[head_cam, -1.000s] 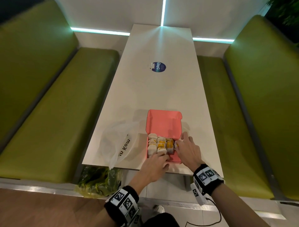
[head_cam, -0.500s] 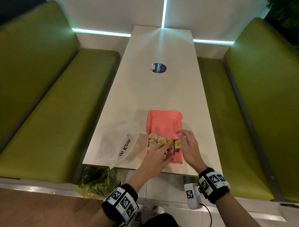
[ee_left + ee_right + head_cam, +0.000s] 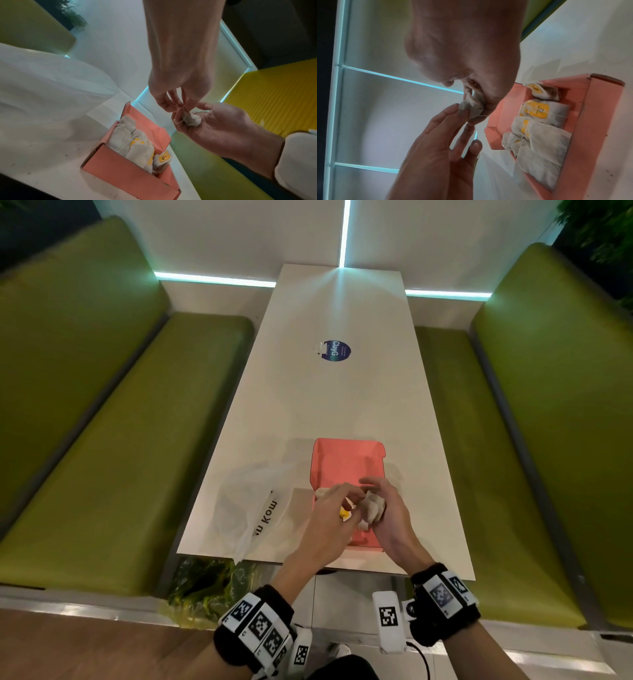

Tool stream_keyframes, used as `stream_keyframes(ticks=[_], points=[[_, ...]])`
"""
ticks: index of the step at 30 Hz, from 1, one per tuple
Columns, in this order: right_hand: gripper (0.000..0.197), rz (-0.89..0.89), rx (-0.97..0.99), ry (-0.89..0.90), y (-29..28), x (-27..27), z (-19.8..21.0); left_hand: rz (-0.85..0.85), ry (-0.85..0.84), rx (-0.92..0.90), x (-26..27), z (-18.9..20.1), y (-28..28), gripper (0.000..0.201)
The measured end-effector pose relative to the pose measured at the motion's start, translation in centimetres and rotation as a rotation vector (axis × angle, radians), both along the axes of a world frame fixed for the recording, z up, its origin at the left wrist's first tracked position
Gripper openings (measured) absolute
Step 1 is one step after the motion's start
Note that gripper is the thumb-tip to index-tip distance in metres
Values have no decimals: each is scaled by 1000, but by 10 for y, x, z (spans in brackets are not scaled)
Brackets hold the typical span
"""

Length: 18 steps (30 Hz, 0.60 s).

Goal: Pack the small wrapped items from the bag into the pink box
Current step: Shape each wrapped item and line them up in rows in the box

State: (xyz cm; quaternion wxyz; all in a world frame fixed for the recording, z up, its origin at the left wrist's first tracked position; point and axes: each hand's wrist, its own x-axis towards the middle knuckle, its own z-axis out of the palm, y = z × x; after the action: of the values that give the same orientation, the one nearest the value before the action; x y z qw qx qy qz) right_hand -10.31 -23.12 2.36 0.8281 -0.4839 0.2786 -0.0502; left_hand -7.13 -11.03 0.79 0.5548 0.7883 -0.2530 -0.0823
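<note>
right hand point(image 3: 388, 523) rose, wrapped item point(image 3: 374, 504) in its fingers point(image 3: 375, 483).

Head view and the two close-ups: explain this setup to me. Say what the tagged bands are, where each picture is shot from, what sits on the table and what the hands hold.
There is no machine here: a person works with bare hands. The bands with black-and-white squares are worn on both wrists. The wide picture comes from a camera on the head, looking down. The other two pictures each look along one hand from its wrist. On the white table stands an open pink box holding small wrapped packets, some with yellow tags. To its left lies a clear plastic bag. A round blue sticker sits farther up the table. Above the box, the right hand cups one wrapped item, while the left hand pinches its top.
</note>
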Motion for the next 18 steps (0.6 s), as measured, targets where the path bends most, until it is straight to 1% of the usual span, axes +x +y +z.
stream_keyframes(ticks=[3, 6, 9, 10, 12, 15, 18], points=[[26, 31, -77, 70, -1, -2, -11, 54, 200, -96, 0, 4, 0, 18], [26, -1, -187, 107, -4, -4, -16, 97, 313, -143, 6, 1, 4, 19], [24, -60, -258, 60, -10, -5, -13, 126, 407, -240, 12, 4, 9, 13], [24, -64, -275, 43, -11, -5, -11, 125, 442, -256, 14, 6, 11, 12], [24, -46, -371, 8, -14, -7, -7, 120, 510, -281, 17, 7, 14, 12], [24, 64, -549, -98, -18, -10, 1, 109, 615, -344, 23, 9, 19, 12], [32, 253, -719, -208, -19, -10, 9, 50, 735, -405, 28, 14, 22, 13]])
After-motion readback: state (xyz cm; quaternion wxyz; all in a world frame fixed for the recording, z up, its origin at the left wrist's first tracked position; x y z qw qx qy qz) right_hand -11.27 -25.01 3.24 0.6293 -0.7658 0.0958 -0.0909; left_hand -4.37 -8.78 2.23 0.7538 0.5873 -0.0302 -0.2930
